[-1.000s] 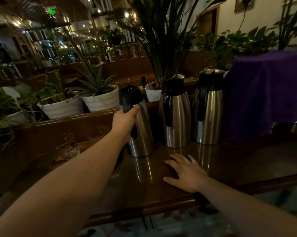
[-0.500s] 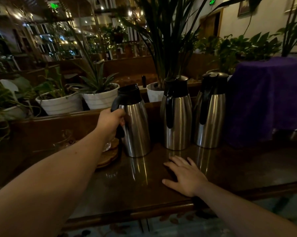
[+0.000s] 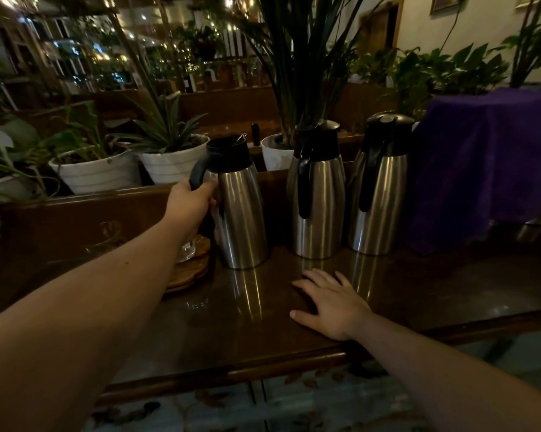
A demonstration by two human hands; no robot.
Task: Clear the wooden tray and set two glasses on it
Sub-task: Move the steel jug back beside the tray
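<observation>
Head view: the left hand is wrapped around the black handle of a steel jug standing on the bench. At the jug's 8 o'clock, the wooden tray shows partly under the forearm, with a glass on it. The right hand lies flat at 5 o'clock, fingers spread, holding nothing. 2 more jugs stand at 3 o'clock.
</observation>
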